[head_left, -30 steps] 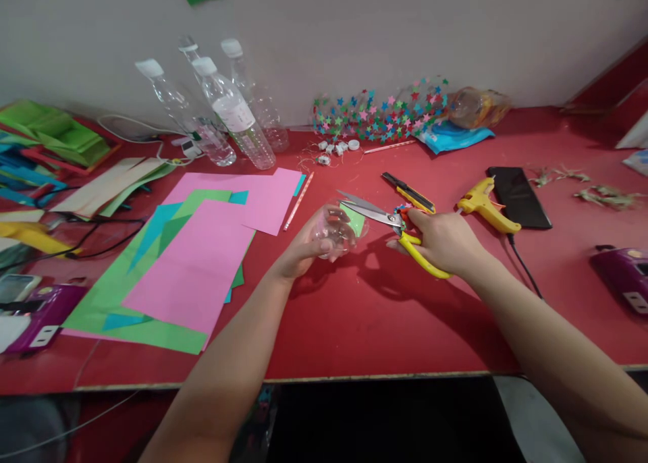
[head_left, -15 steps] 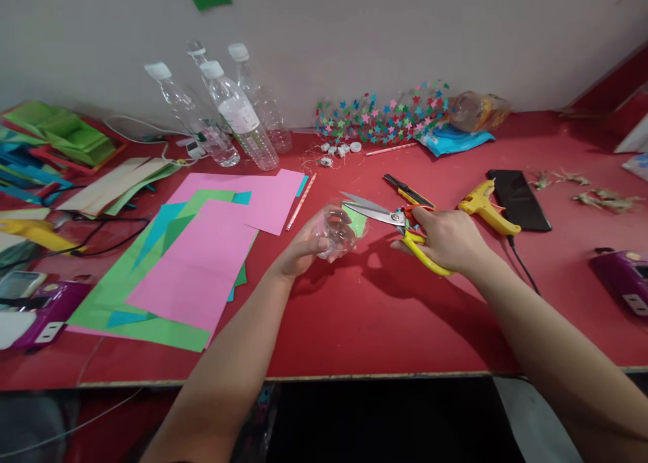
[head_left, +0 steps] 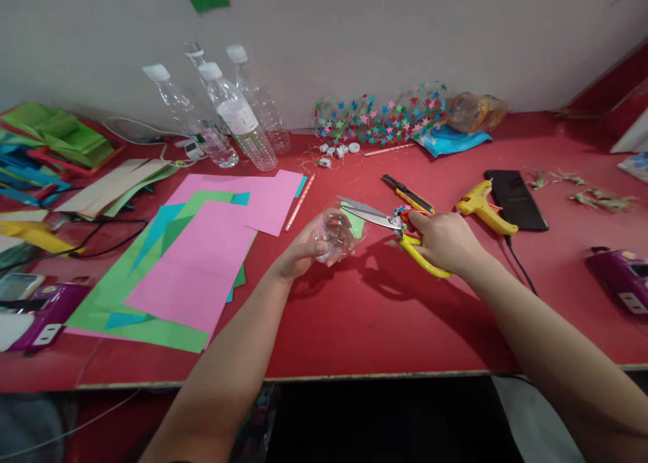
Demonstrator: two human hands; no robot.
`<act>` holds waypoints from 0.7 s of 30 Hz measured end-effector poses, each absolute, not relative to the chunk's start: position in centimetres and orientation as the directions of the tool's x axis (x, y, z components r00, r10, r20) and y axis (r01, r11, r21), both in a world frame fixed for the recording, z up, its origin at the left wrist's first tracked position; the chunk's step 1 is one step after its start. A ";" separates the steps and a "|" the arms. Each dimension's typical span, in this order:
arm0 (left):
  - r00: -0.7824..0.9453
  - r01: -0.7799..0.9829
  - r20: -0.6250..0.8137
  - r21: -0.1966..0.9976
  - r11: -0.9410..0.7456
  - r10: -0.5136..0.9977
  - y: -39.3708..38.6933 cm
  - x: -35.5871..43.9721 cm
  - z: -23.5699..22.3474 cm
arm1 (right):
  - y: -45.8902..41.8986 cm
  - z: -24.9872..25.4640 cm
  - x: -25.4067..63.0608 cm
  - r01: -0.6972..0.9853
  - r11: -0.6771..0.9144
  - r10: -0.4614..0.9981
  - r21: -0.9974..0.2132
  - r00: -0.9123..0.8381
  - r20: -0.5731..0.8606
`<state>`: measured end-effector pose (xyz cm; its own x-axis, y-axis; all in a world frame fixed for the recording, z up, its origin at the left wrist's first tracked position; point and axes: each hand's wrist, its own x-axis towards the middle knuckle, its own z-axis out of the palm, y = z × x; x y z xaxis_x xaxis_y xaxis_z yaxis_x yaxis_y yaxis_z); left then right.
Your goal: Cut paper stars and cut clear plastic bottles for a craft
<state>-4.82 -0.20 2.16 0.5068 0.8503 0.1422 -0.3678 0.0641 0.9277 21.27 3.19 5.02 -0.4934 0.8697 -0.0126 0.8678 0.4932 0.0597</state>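
Since half a second ago the scissors' blades have slid leftward, so their tips now lie over the rim of the clear plastic piece instead of just short of it; both hands sit about where they were. Well left of the fingers lie pink paper sheets [head_left: 202, 267] over green and teal ones, and beyond them stand clear plastic bottles [head_left: 237, 115] with white caps; one bears a white label, its print too small to read. The left hand [head_left: 298, 257] has its fingers curled shut around a cut-off clear bottle piece [head_left: 334, 233], held just above the red table [head_left: 379, 314], thumb on the near side. That piece looks light, thin and springy, likely slick and prone to buckle, with a cut edge that may be sharp; a grip low round its body, away from the rim, seems soundest. Just right of those fingertips the yellow-handled scissors [head_left: 392, 227] point in, blades slightly apart. The right hand [head_left: 443, 240] is closed through their loops. Beyond its knuckles lies a yellow utility knife [head_left: 408, 193], and further right a yellow glue gun [head_left: 483, 206] beside a dark phone [head_left: 516, 200]. No brand is legible anywhere.
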 end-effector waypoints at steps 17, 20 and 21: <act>0.432 -0.414 0.182 0.910 0.015 0.883 0.4 -5.0 1.5 | 3.4 4.7 21.9 0.853 0.522 0.847 0.022 -0.521 0.108; 0.417 -0.402 0.191 0.916 -0.008 0.889 0.5 -5.1 1.5 | 3.3 4.7 21.6 0.854 0.520 0.851 0.028 -0.520 0.069; 0.417 -0.403 0.193 0.915 -0.009 0.888 0.4 -5.1 1.5 | 3.2 4.7 21.5 0.856 0.517 0.854 0.028 -0.517 0.053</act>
<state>-5.09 0.44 1.53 0.4170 0.8882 0.1930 -0.4033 -0.0095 0.9150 21.49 3.23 4.74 -0.5175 0.8541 0.0528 0.8557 0.5167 0.0276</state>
